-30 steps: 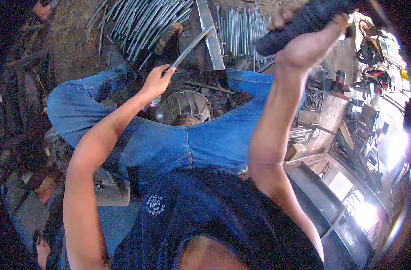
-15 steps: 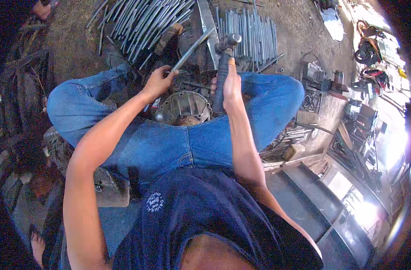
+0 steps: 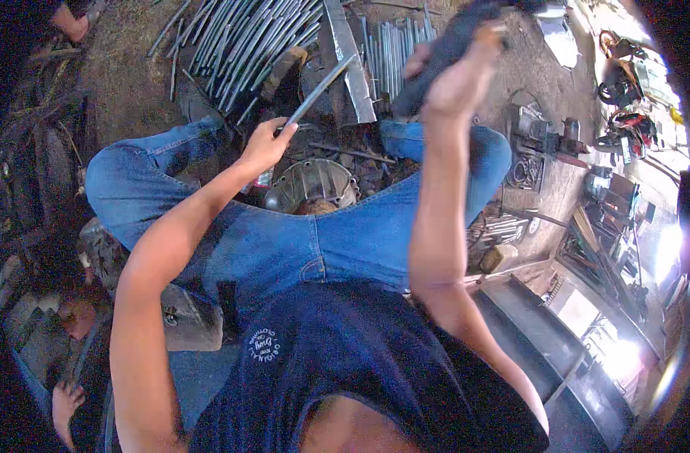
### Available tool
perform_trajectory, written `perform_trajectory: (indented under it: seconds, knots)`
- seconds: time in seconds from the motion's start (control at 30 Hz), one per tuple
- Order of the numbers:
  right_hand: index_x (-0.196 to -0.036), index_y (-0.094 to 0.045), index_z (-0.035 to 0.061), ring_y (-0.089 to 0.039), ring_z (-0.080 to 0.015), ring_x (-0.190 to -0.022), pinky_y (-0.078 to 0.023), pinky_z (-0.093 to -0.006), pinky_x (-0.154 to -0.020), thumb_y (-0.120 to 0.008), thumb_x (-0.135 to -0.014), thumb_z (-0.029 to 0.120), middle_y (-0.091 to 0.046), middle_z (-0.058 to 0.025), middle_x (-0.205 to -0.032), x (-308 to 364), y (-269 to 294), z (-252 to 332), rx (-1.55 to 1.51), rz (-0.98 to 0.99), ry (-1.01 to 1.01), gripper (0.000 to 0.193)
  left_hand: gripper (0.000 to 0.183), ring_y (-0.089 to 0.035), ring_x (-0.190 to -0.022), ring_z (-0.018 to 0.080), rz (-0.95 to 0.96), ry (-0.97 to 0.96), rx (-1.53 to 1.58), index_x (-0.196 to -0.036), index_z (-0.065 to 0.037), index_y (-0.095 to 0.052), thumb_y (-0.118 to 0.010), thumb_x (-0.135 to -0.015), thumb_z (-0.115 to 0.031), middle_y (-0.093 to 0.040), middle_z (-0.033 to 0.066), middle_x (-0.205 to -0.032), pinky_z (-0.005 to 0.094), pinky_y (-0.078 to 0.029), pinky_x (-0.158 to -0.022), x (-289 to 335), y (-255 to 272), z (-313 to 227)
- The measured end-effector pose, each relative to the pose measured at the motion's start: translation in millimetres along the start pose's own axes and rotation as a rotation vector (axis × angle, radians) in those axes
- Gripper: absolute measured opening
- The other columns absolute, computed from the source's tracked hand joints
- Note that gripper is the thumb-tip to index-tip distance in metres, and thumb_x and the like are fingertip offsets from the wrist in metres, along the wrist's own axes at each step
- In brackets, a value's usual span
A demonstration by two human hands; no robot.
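Observation:
My left hand (image 3: 271, 143) is closed round a thin metal rod (image 3: 320, 89), which slants up and to the right. The rod's far end lies over or beside a flat metal bar (image 3: 349, 64); whether they touch I cannot tell. At the upper right my right hand (image 3: 458, 84) grips a hammer by its dark wrapped handle (image 3: 438, 62). Hand and hammer are smeared by motion, and the hammer's head is hard to make out near the top edge. Between my legs sits a ribbed metal housing (image 3: 314, 183).
A fanned pile of metal rods (image 3: 246, 49) lies at the far left, and a second bundle of rods (image 3: 398, 57) right of the bar. A vise-like metal tool (image 3: 568, 140) stands to the right. Another person's hand (image 3: 67, 400) shows at the lower left.
My right hand has swung the hammer up and to the right, away from the bar. My left hand keeps its hold on the rod and has barely moved.

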State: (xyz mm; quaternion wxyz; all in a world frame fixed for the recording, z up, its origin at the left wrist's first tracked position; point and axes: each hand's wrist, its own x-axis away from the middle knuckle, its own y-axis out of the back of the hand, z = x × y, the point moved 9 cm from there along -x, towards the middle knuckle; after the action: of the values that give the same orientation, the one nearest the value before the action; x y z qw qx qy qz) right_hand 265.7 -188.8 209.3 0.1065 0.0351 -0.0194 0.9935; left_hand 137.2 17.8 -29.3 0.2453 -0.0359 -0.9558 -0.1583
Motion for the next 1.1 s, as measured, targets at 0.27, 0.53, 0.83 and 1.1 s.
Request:
perform_trajectory:
  seconds: [0.27, 0.53, 0.83, 1.1]
  knots:
    - [-0.078, -0.048, 0.0082, -0.048, -0.0162, -0.046, -0.041, -0.0315, -0.042, -0.029, -0.091, 0.067, -0.047, -0.0042, -0.057, 60.3, 33.8, -171.3, 0.047, 0.095, -0.741, 0.063, 0.042, -0.053, -0.063, 0.0121, 0.035, -0.025, 0.057, -0.099, 0.005, -0.063, -0.057, -0.092, -0.035, -0.059, 0.0056, -0.068, 0.0300, -0.043, -0.058, -4.9, -1.6, 7.0]
    - [-0.076, -0.055, 0.0041, -0.051, -0.0183, -0.045, -0.043, -0.0334, -0.043, -0.039, -0.092, 0.061, -0.052, -0.0073, -0.056, 72.0, 45.3, -185.0, 0.207, -0.049, -0.778, 0.061, 0.037, -0.051, -0.058, 0.0096, 0.075, -0.059, 0.182, -0.095, 0.003, -0.061, -0.056, -0.092, -0.033, -0.056, 0.0017, -0.065, 0.0273, -0.040, -0.052, -4.3, -11.6, -0.6]
    - [-0.085, -0.045, 0.0074, -0.045, -0.0178, -0.045, -0.040, -0.0305, -0.044, -0.026, -0.092, 0.063, -0.047, -0.0067, -0.058, -15.5, 10.4, 70.9, -0.076, 0.087, 0.121, 0.059, 0.036, -0.053, -0.056, 0.0193, -0.032, -0.078, -0.023, -0.083, 0.003, -0.060, -0.055, -0.093, -0.031, -0.056, 0.0077, -0.061, 0.0342, -0.042, -0.055, 0.5, -1.4, -4.9]
    - [-0.080, -0.051, 0.0065, -0.051, -0.0188, -0.048, -0.044, -0.0325, -0.045, -0.029, -0.094, 0.062, -0.055, -0.0081, -0.063, 18.7, 23.7, -220.6, 0.186, 0.056, -0.574, 0.062, 0.038, -0.054, -0.060, 0.0151, 0.015, -0.114, 0.031, -0.097, 0.004, -0.064, -0.057, -0.092, -0.032, -0.058, 0.0087, -0.064, 0.0326, -0.043, -0.057, -10.2, -0.1, -5.8]
